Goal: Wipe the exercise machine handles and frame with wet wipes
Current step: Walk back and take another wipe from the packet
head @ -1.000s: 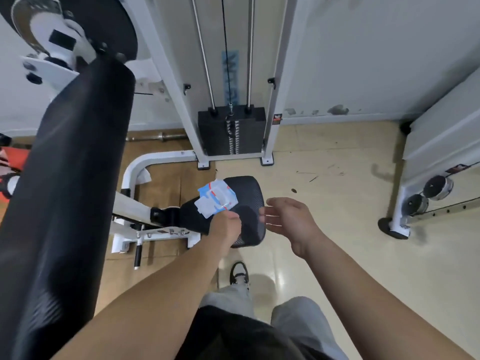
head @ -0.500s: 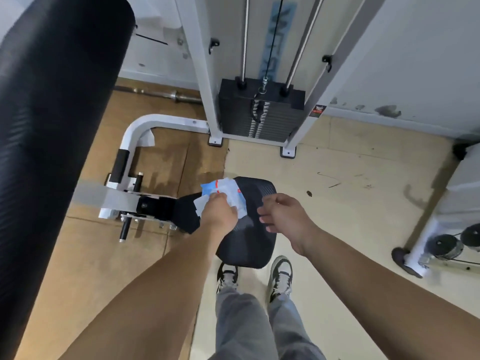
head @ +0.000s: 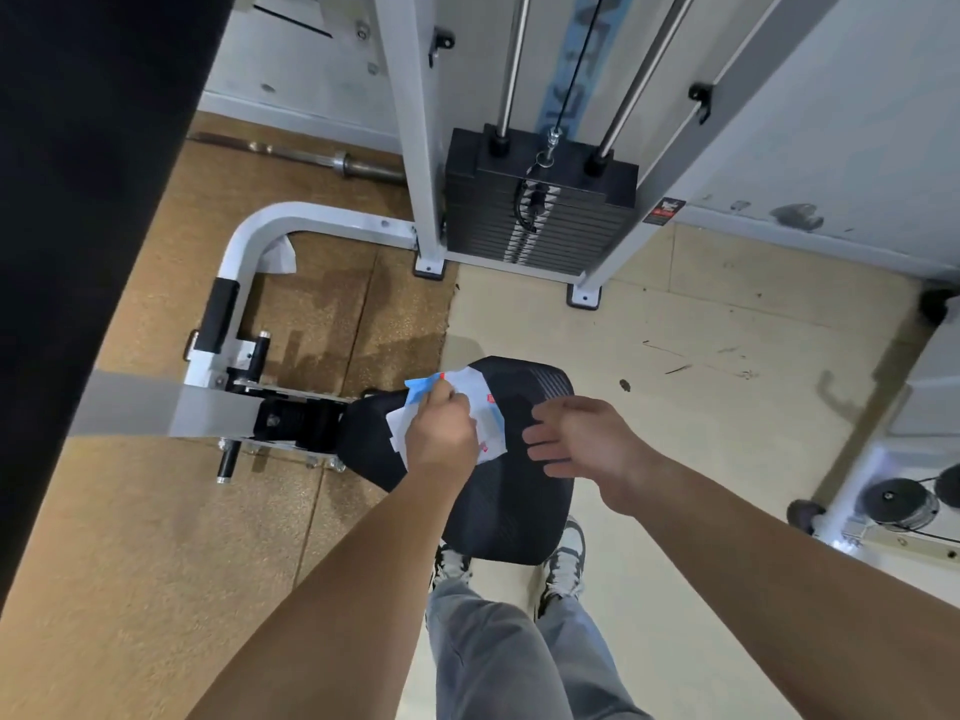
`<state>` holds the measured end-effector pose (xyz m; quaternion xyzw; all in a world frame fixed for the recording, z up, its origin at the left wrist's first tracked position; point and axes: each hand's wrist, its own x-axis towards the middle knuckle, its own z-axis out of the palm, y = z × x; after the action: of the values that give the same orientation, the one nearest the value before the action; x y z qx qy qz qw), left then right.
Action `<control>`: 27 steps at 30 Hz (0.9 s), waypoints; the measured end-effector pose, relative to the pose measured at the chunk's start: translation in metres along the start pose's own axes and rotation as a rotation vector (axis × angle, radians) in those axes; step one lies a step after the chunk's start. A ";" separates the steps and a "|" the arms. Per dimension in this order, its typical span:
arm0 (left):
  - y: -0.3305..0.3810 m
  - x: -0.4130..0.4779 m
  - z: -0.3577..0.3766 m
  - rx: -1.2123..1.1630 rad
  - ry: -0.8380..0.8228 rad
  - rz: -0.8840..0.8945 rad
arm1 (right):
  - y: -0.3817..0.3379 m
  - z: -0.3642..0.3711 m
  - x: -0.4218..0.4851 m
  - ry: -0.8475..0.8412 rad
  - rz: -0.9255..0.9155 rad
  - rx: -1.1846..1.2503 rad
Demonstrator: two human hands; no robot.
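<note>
My left hand (head: 440, 433) grips a white and blue wet wipes pack (head: 488, 402) with red marks, pressed down onto the black seat pad (head: 514, 501) of the exercise machine. My right hand (head: 576, 439) hovers just right of the pack over the seat, fingers apart and holding nothing. The machine's white frame (head: 249, 236) curves across the floor to the left, and its grey seat arm (head: 166, 410) runs toward the pad. A large black back pad (head: 88, 174) fills the left edge.
A black weight stack (head: 540, 210) with guide rods and a cable stands behind the seat between white uprights. A barbell (head: 322, 161) lies along the wall. Another white machine with pulleys (head: 898, 501) sits at the right. My shoes (head: 566, 563) are under the seat.
The view has tipped further down and closer to the seat. My left hand has lowered the pack onto the seat pad, and my right hand has moved in beside it.
</note>
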<state>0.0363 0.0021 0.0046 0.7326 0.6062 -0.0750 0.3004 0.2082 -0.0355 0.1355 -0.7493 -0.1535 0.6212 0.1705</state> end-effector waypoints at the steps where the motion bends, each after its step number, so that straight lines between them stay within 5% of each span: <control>1: -0.002 -0.002 0.001 0.019 0.002 0.022 | 0.001 0.001 0.004 -0.008 0.000 -0.022; 4: -0.012 -0.010 0.010 -0.055 0.075 0.054 | 0.009 0.013 0.021 -0.016 -0.009 -0.112; 10: -0.011 -0.014 0.003 -0.058 0.133 -0.153 | 0.020 0.048 0.066 -0.067 -0.118 -0.430; 20: -0.040 -0.003 0.015 -0.271 0.174 -0.010 | 0.027 0.067 0.123 0.004 -0.046 -0.456; 27: -0.017 0.008 0.015 0.040 0.097 -0.124 | 0.026 0.072 0.128 0.006 -0.027 -0.650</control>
<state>0.0262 0.0023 -0.0168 0.7023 0.6626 -0.0697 0.2507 0.1607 0.0025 -0.0007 -0.7642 -0.3534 0.5351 -0.0690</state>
